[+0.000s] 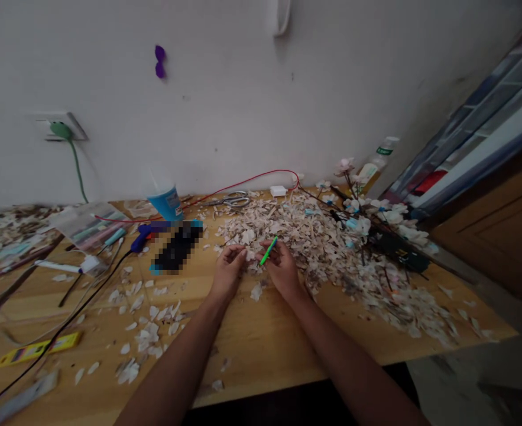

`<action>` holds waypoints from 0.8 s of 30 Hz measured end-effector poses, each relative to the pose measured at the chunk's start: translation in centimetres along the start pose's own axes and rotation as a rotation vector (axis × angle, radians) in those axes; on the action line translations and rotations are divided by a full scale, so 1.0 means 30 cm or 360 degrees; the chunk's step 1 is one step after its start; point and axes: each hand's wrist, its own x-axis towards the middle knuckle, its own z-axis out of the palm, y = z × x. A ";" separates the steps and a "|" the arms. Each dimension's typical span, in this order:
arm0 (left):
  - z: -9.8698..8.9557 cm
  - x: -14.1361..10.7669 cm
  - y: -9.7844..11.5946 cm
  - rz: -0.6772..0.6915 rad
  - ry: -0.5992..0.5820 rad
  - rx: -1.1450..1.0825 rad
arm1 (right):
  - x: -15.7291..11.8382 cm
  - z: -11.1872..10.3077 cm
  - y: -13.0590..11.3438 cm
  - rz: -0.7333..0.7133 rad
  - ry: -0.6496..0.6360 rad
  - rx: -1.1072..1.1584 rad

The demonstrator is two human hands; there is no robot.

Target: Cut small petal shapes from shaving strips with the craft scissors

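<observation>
Wall (225, 100): pale grey, socket plate (45, 126) at left. Tabletop (265, 337): light wood. Brown panel (500, 207): right. Floor (447, 384): grey, lower right. Light: dim.

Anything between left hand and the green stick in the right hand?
Nothing visible. Only an open gap separates the left hand from the green stick, which the right hand grips; the loose petals seen around there lie on the table.

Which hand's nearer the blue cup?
Left. The left hand is to the right of the blue cup and nearer the camera; the right hand is farther right.
</observation>
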 end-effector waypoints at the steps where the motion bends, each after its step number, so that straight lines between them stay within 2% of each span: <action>1: -0.004 0.004 0.000 -0.0029 0.0019 -0.0087 | 0.003 -0.004 0.003 -0.0008 0.0026 0.0000; 5: -0.020 0.009 -0.001 -0.0064 0.0001 -0.0250 | 0.018 -0.022 0.013 -0.0065 0.0090 0.0019; 9: -0.027 0.005 -0.013 -0.0087 -0.0132 -0.0121 | 0.020 -0.022 0.016 -0.0028 0.0128 0.0068; 16: -0.029 -0.004 -0.027 -0.0113 -0.0191 0.0058 | 0.006 -0.016 0.007 0.0004 0.0037 0.0004; 20: -0.029 -0.009 -0.018 -0.0079 -0.0190 0.0072 | 0.006 -0.021 0.014 0.0007 -0.0005 -0.0059; 24: -0.021 -0.017 -0.002 -0.0112 -0.0280 0.0087 | 0.011 -0.025 0.020 0.0027 -0.0020 -0.0049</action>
